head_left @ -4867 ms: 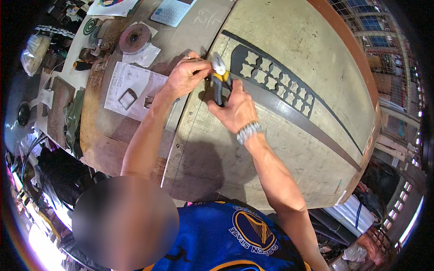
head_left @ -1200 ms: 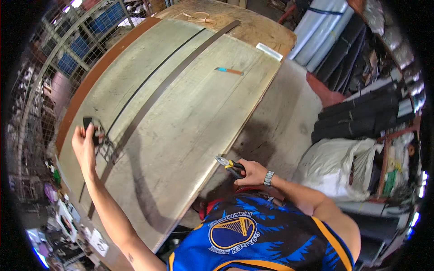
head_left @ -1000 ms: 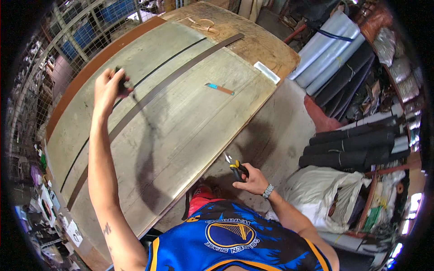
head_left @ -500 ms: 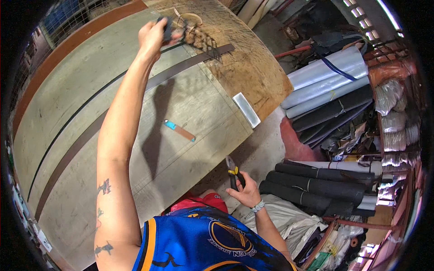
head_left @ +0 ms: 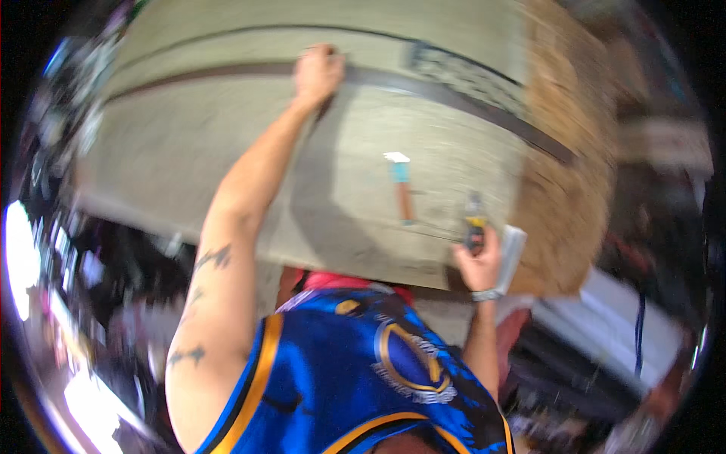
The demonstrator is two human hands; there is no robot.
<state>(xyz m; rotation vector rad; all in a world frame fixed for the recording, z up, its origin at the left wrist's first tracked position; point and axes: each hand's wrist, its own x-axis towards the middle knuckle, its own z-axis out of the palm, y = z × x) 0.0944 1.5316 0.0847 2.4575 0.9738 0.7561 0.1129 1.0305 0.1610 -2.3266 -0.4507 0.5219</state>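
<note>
My left hand (head_left: 318,76) is over a long brown strip (head_left: 234,70) that runs across the pale worktable (head_left: 227,136). Its fingers are curled down around the strip, though blur softens the detail. In my right hand (head_left: 482,265) is a pair of pliers (head_left: 475,225) with black-and-yellow handles, jaws pointing away from me. Between the hands lies a small flat brown-and-turquoise tool (head_left: 402,189) with a pale tip. A dark net-like piece (head_left: 461,72) rests on the table beyond the strip, right of my left hand.
A thin black line (head_left: 287,27) curves along the table beyond the strip. A whitish block (head_left: 513,253) sits beside my right hand. Worn brown board (head_left: 560,219) forms the table's right end. Large pale rolls (head_left: 612,314) lie past the near right corner.
The view has turned and blurred. My left hand has let go of the dark net-like piece and come back to the brown strip. My right hand, still with the pliers, is now over the table.
</note>
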